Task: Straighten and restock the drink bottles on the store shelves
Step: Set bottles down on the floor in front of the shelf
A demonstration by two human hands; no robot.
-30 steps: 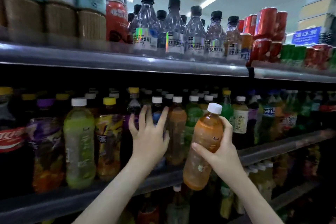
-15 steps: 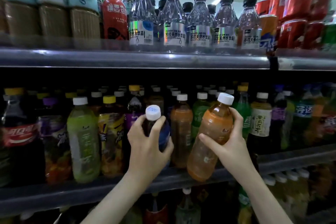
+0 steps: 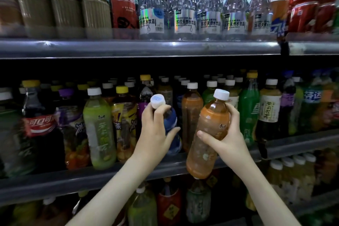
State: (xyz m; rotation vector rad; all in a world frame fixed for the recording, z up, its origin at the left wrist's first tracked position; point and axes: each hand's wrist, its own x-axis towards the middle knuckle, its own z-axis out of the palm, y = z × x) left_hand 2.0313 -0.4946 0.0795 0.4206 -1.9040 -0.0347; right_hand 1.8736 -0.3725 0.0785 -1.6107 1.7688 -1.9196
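My left hand (image 3: 156, 134) grips a dark bottle with a blue label and white cap (image 3: 171, 124), tilted toward me at the front of the middle shelf (image 3: 55, 183). An orange tea bottle with a white cap (image 3: 207, 134) is held in my right hand (image 3: 227, 141), leaning left in front of the shelf edge, its base below the shelf lip. Just behind, between the two, stands another orange tea bottle (image 3: 191, 113) in the front row.
The middle shelf is packed with cola (image 3: 40, 126), green tea (image 3: 100, 130) and green soda (image 3: 248, 113) bottles. The top shelf (image 3: 139, 47) carries clear soda water bottles (image 3: 183, 9), coffee bottles and red cans. More bottles fill the lower shelf.
My left hand reached between the bottles, closed on the blue-label bottle and drew it out and tilted it toward me. My right hand kept the orange bottle beside it.
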